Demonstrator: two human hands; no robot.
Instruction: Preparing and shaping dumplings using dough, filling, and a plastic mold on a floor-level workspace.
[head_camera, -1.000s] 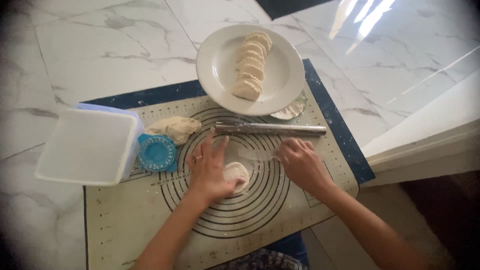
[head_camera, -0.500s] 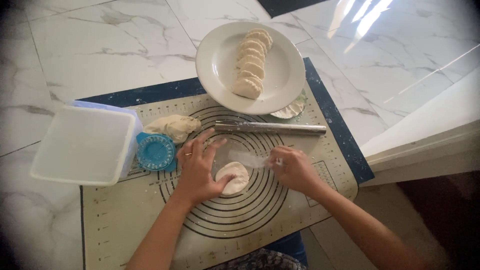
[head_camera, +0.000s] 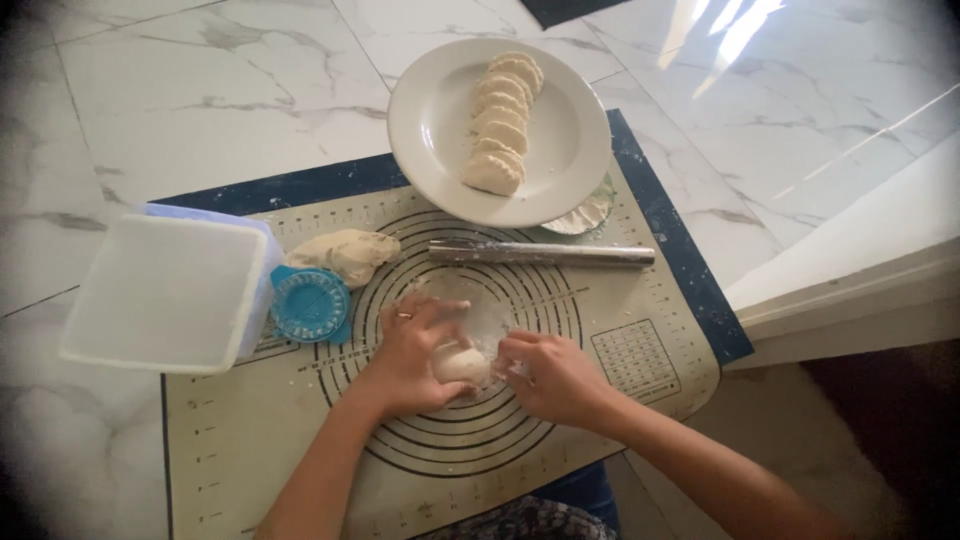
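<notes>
Marble floor, pastry mat: left hand and right hand both cupped, half-closed, around dough ball, shaping it; rolling pin parked within reach.

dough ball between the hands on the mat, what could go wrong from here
1. The dough ball is cupped by the left hand and right hand; it might stick to the mat, where little flour shows.
2. The rolling pin lies loose just beyond the hands; a nudge could roll it into the plate.
</notes>
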